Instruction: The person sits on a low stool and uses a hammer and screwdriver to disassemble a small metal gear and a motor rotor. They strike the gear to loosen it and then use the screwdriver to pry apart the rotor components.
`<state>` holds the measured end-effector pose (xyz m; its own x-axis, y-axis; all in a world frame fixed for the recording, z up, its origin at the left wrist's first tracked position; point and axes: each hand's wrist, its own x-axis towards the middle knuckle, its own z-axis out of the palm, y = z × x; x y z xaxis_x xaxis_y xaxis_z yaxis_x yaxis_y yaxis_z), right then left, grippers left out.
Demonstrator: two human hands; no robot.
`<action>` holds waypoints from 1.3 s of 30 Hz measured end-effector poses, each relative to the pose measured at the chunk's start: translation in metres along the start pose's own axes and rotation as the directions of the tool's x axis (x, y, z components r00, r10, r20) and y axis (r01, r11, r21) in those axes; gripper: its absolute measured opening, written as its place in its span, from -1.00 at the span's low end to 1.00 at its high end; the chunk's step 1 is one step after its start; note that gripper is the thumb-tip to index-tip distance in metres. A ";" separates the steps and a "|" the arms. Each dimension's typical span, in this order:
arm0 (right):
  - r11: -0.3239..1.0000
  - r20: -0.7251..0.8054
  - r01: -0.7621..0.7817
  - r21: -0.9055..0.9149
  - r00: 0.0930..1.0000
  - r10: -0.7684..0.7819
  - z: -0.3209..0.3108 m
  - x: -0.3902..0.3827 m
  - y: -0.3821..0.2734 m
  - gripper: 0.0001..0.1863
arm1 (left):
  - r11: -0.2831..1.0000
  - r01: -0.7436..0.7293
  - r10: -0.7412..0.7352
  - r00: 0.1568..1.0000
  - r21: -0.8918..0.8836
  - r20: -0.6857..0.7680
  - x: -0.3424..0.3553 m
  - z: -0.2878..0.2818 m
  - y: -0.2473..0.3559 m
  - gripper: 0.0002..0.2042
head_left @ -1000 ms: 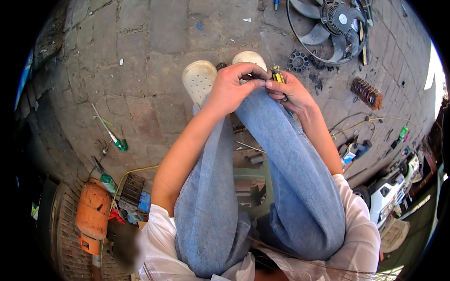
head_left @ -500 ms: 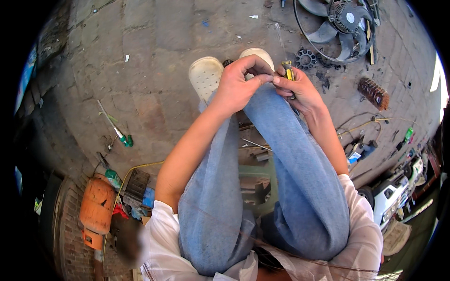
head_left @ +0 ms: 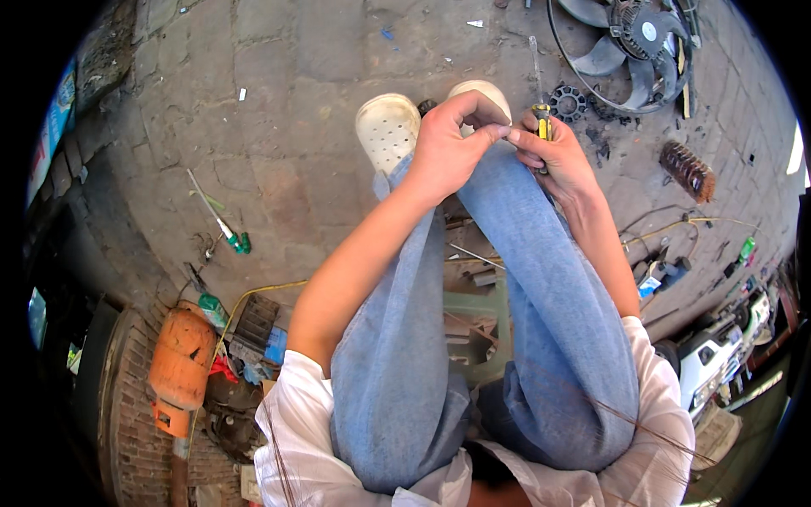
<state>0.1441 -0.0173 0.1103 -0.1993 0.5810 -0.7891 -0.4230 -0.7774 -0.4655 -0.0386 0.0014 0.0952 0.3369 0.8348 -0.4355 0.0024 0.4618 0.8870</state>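
Above my right knee (head_left: 498,198), my left hand (head_left: 456,144) is curled with thumb and fingers pinched; whatever lies at its fingertips is too small to make out. The fingertips meet those of my right hand (head_left: 553,160), which is closed round a screwdriver (head_left: 543,125) with a yellow and black handle, its slim shaft pointing away from me. My cream perforated clogs (head_left: 384,131) rest on the paving beyond.
A large radiator fan (head_left: 638,42), black ring part (head_left: 568,104) and rusty coil (head_left: 687,171) lie at upper right. An orange gas cylinder (head_left: 182,355) and a green-handled tool (head_left: 224,224) are at left. A white vehicle (head_left: 710,363) appears at lower right.
The scene has drifted rightward in the view, along with both hands. My hands keep their grip and their place over the knee, fingertips still together.
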 end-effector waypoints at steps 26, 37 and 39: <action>0.910 -0.060 0.103 -0.401 0.988 -0.139 0.014 -0.014 -0.019 -0.72 | 0.799 -0.436 0.421 0.897 0.415 0.133 -0.002 -0.009 0.011 -0.73; 0.807 -0.003 0.299 -0.510 0.937 -0.349 0.021 -0.016 -0.016 -0.67 | 0.808 -0.399 0.394 0.913 0.433 0.106 -0.006 -0.005 0.008 -0.81; 0.758 0.002 0.346 -0.554 0.910 -0.414 0.022 -0.016 -0.013 -0.67 | 0.823 -0.378 0.386 0.920 0.424 0.071 -0.006 -0.001 0.009 -0.82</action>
<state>0.1335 -0.0109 0.1378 -0.0084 0.8511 -0.5249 0.0999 -0.5215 -0.8474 -0.0417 0.0009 0.1057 0.3777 0.9247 -0.0471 0.2736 -0.0629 0.9598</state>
